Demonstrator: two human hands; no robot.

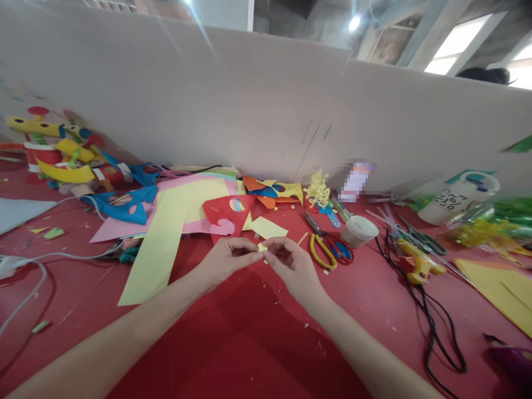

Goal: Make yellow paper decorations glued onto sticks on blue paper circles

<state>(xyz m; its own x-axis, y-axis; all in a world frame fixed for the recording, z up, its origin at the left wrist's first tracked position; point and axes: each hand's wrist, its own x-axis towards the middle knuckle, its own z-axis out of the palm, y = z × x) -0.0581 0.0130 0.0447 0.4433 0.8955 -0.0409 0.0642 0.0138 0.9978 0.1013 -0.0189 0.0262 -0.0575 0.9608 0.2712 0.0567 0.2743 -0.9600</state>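
Note:
Over the middle of the red table [233, 343], my left hand [228, 259] and my right hand [291, 263] meet fingertip to fingertip. Both pinch a small pale yellow paper piece [262, 248] between thumbs and index fingers. Just beyond them lie a red paper cutout [226, 213] with an oval hole and a pale yellow sheet [269, 230]. Scissors with yellow and red handles [322, 252] rest to the right of my right hand. A long pale yellow strip [153, 266] lies left of my left hand.
A white cup [361, 230], a yellow glue gun [419, 266] with a black cord and a white container [446, 199] stand or lie at right. Colourful paper models [70, 149] are at far left, near white cables [62, 256]. A pale partition [233, 105] rises behind.

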